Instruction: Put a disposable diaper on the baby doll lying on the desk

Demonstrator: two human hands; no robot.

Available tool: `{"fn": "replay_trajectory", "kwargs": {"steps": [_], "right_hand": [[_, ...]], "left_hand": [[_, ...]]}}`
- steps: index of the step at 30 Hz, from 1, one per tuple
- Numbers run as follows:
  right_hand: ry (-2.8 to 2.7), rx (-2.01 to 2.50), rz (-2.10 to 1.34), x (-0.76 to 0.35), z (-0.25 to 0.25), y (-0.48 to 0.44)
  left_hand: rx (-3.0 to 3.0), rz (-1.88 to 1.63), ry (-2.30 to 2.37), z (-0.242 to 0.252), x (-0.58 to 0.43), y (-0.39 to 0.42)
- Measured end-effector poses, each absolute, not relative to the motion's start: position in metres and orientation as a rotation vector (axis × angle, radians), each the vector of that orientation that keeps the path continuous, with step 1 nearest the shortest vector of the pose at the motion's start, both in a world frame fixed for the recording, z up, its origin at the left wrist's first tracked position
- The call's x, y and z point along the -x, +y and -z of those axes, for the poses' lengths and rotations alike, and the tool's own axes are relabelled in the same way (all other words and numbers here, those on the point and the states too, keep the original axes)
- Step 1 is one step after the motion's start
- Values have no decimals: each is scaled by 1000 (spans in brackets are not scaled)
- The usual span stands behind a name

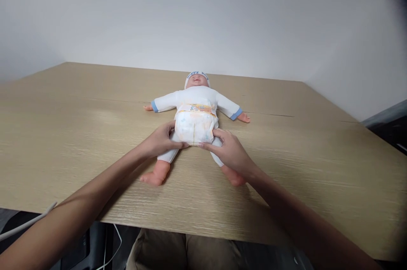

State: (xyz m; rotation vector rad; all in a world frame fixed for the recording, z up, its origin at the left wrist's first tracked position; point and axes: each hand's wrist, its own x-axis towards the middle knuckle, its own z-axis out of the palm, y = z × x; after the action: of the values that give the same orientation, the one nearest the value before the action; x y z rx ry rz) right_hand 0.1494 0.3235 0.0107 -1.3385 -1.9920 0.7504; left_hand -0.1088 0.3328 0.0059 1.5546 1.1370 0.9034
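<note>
A baby doll [199, 94] in a white outfit with blue cuffs and a printed white cap lies on its back, its feet toward me. Around its hips is a white diaper [194, 126] with a colourful printed waistband. My left hand [163, 138] is at the diaper's lower left edge, thumb by the crotch and fingers partly hidden at the side. At the lower right edge, my right hand [227, 147] has its thumb near the crotch and its fingers on the diaper's side. Both hands grip the diaper over the doll's thighs.
The doll lies on a wooden table [95, 134] against a pale wall. A white cable [28, 222] crosses the near left edge. Past the right edge is a dark object [389, 128]. My legs [184, 251] are below the near edge.
</note>
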Motion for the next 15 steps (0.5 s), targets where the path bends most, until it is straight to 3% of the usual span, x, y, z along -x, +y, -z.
{"fn": "replay_trajectory", "kwargs": {"steps": [15], "right_hand": [[-1810,1181,-1221,-166,-9,336]], "left_hand": [[-1410,-744,948,-17,123,336]]}}
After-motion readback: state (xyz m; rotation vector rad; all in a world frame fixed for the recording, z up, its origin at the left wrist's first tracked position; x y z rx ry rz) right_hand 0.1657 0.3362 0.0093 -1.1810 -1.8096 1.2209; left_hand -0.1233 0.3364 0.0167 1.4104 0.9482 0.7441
